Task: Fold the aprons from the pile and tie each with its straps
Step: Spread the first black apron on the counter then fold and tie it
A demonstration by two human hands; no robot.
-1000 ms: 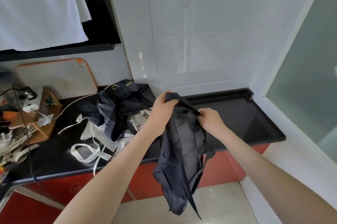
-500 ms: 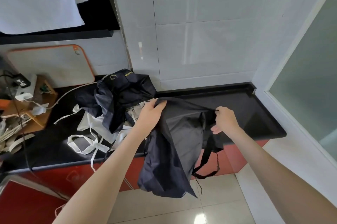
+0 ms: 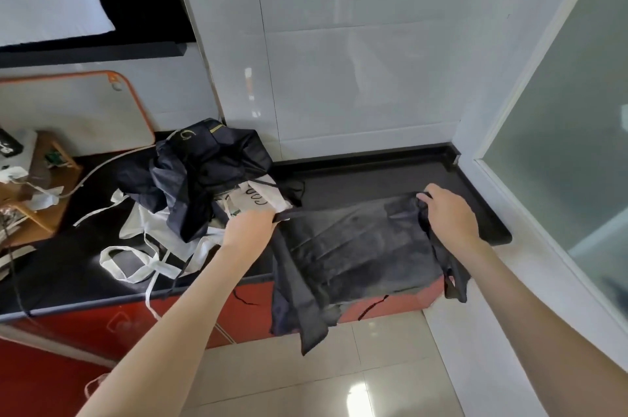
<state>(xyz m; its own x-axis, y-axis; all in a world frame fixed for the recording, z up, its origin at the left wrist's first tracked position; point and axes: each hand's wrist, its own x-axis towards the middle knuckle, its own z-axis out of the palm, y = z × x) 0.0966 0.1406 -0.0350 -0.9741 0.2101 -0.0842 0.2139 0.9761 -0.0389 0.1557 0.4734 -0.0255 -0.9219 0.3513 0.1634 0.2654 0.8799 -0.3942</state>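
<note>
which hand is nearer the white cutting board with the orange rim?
Left. The left hand grips the dark apron beside the apron pile, below and right of the cutting board. The right hand holds the apron's other corner, farther right.

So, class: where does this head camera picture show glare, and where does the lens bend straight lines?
Head view: bright glare spots on the glossy beige floor tile and the white wall tiles; wide-angle distortion tilts the white window frame and wall seams.
</note>
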